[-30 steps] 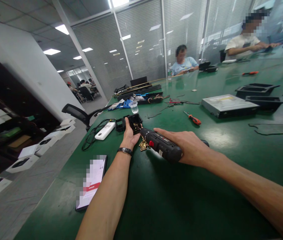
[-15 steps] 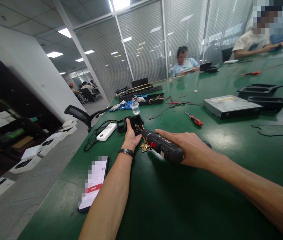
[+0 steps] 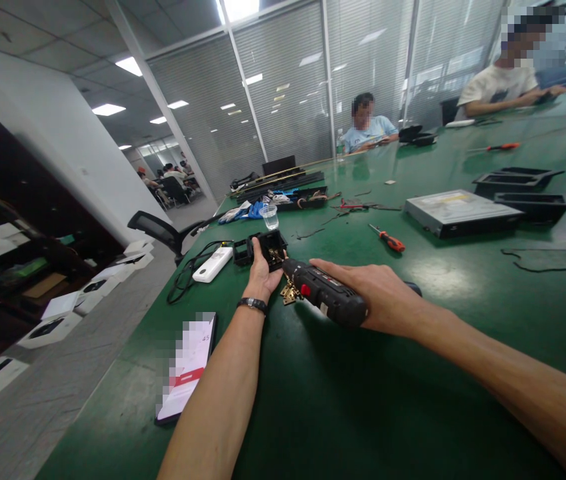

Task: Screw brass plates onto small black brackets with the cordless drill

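My left hand (image 3: 261, 270) is closed around a black plastic housing (image 3: 243, 251), its thumb lying over the top. Small brass-coloured parts (image 3: 275, 256) show inside the housing. In my right hand (image 3: 385, 293) is a black cordless screwdriver (image 3: 330, 290) with a red switch, its nose pointing left at the housing. Where its tip meets the parts is too small to make out. Several loose brass pieces (image 3: 290, 293) lie on the table just below the nose. A clear plastic cup (image 3: 269, 217) stands behind the housing.
On the green table (image 3: 413, 400), a phone (image 3: 187, 373) lies by my left forearm and a white power bank (image 3: 213, 264) beyond it. An orange-handled screwdriver (image 3: 390, 241), a metal drive box (image 3: 463, 213) and black trays (image 3: 537, 203) are to the right. Two people sit across the table.
Both hands, the housing and the cordless screwdriver stay nearly still. At the upper right, the seated person's head and upper body have shifted slightly.
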A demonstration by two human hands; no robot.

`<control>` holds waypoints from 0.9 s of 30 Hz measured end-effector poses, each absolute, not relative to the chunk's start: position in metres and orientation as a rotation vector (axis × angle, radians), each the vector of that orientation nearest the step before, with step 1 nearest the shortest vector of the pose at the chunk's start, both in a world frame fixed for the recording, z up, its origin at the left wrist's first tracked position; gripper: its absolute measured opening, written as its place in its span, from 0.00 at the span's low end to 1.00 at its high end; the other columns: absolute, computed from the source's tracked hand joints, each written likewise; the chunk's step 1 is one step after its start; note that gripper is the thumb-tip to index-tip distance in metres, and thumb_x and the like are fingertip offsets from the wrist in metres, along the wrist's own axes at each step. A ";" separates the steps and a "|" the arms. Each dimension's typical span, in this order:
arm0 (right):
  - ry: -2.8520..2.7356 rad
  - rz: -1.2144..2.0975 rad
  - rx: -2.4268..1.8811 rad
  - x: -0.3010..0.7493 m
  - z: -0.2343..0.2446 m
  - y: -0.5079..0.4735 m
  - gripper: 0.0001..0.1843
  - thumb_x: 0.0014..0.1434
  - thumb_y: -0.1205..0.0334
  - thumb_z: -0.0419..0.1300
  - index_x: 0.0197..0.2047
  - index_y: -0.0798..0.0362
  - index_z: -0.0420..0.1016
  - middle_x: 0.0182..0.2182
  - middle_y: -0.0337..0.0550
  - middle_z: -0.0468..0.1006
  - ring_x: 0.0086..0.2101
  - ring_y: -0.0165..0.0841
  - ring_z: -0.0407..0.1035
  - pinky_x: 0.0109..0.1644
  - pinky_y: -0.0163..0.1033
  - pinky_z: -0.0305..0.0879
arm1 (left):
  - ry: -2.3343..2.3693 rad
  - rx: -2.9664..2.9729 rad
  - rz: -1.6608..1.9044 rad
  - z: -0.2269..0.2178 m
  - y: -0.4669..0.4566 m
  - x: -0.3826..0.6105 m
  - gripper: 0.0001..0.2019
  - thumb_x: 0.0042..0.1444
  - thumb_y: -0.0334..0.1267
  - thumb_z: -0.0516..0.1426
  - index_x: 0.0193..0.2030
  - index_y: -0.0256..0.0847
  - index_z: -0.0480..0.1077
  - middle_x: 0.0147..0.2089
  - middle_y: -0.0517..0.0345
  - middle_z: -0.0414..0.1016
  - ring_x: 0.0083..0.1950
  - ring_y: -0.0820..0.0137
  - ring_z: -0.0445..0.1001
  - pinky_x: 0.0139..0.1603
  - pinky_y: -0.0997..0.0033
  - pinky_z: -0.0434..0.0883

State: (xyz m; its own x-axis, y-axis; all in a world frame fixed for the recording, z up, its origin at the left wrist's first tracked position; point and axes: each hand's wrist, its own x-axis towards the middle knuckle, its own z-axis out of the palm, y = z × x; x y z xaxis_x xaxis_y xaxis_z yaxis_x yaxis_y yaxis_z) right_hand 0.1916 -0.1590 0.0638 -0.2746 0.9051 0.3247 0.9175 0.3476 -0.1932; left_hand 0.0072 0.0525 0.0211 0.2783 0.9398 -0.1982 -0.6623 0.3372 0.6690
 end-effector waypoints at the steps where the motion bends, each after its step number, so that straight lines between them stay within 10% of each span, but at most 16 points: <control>1: -2.243 -0.048 -1.603 0.192 0.064 -0.159 0.51 0.55 0.53 0.64 0.77 0.43 0.48 0.59 0.48 0.80 0.49 0.50 0.80 0.42 0.46 0.71 | 0.633 0.518 1.140 0.021 0.052 0.007 0.30 0.62 0.64 0.56 0.41 0.33 0.75 0.32 0.49 0.75 0.32 0.66 0.75 0.33 0.67 0.75; 27: -2.240 -0.063 -1.611 0.191 0.064 -0.160 0.50 0.55 0.54 0.64 0.77 0.43 0.48 0.60 0.48 0.79 0.50 0.49 0.79 0.42 0.45 0.70 | 0.629 0.509 1.130 0.021 0.053 0.007 0.30 0.62 0.65 0.56 0.42 0.34 0.75 0.33 0.49 0.75 0.32 0.67 0.75 0.34 0.68 0.75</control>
